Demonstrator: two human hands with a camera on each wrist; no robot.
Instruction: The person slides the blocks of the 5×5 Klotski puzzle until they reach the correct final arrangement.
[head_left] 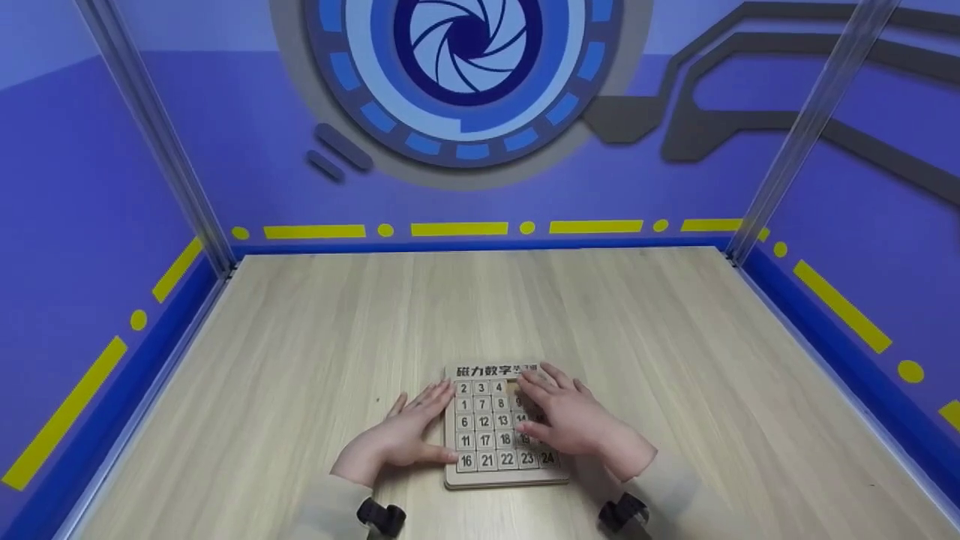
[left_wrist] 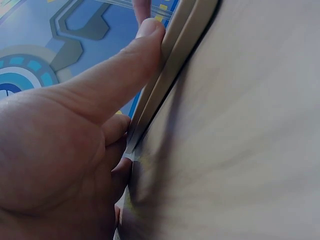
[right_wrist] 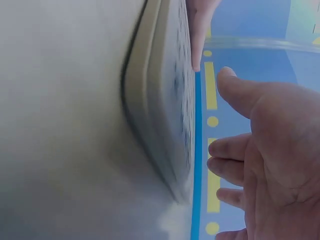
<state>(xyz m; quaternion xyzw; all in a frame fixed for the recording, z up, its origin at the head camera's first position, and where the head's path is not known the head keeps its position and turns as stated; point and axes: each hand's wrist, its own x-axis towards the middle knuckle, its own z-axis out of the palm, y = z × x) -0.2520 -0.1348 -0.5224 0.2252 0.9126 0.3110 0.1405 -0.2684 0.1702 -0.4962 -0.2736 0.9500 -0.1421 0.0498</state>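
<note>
A wooden number slide puzzle [head_left: 510,478] lies flat near the table's front, its numbered tiles in rows under a printed heading. Right of the 4 tile [head_left: 499,388], a bare brown gap shows beside the fingers. My left hand [head_left: 401,437] rests against the puzzle's left side, fingers extended along its upper edge and thumb at the 16 tile [head_left: 466,460]. In the left wrist view, the thumb [left_wrist: 142,50] touches the frame's edge. Over the right-hand columns spreads my right hand [head_left: 574,421], fingers loosely extended, hiding several tiles. The right wrist view shows its fingers [right_wrist: 230,147] above the puzzle face.
The light wood table [head_left: 480,300] extends beyond the puzzle to a blue-purple back wall [head_left: 247,150] with yellow dashes. Side walls with clear corner posts [head_left: 810,135] stand left and right. Each wrist wears a black strap [head_left: 381,517].
</note>
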